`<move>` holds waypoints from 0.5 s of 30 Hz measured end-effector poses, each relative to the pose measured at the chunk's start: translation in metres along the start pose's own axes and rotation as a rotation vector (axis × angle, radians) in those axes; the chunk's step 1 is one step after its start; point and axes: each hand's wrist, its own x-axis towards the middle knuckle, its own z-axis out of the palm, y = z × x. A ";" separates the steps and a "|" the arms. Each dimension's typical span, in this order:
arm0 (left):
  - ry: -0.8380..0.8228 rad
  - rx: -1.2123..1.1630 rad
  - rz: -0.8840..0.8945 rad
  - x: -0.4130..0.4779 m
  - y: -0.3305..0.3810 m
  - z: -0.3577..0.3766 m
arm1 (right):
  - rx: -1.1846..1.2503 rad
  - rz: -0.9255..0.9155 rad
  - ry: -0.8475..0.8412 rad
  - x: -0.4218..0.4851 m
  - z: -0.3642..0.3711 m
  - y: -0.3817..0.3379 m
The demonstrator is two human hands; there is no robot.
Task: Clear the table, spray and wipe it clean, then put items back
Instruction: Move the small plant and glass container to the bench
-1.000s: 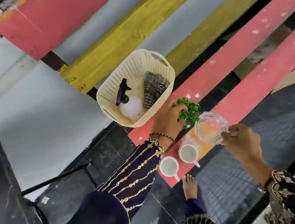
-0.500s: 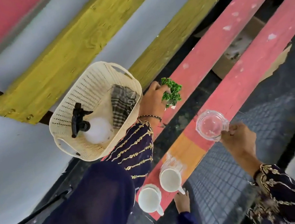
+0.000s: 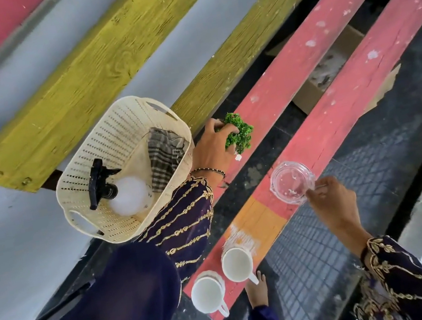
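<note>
My left hand (image 3: 216,146) grips a small green artificial plant (image 3: 240,134) on the upper red plank (image 3: 298,55). My right hand (image 3: 332,199) pinches the rim of a clear glass bowl (image 3: 292,182) that sits on the lower red plank (image 3: 359,87). A cream plastic basket (image 3: 85,152) hangs near my left forearm. It holds a white spray bottle with a black nozzle (image 3: 123,194) and a folded checked cloth (image 3: 164,153). Two white mugs (image 3: 237,264) (image 3: 207,294) stand at the near end of the lower plank.
The table is made of slats with gaps: two yellow planks (image 3: 79,78) beyond the red ones, and dark floor showing between. An orange patch (image 3: 259,221) marks the lower plank. A cardboard box (image 3: 328,67) lies below the slats. My bare foot (image 3: 256,289) stands under the near end.
My left hand has carried the green plant away from the mugs along the upper red plank. My right hand has slid the glass bowl farther along the lower plank. The view shifted closer.
</note>
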 end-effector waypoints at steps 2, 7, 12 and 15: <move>0.001 0.025 0.001 -0.003 0.000 -0.004 | -0.038 -0.006 0.007 -0.002 0.000 0.000; -0.013 0.072 -0.004 -0.016 0.000 -0.017 | -0.186 -0.087 0.015 -0.019 -0.001 -0.018; 0.050 0.050 -0.014 -0.038 -0.005 -0.043 | -0.203 -0.243 -0.004 -0.035 0.010 -0.054; 0.131 0.039 -0.007 -0.055 -0.014 -0.062 | -0.145 -0.367 -0.002 -0.045 0.027 -0.085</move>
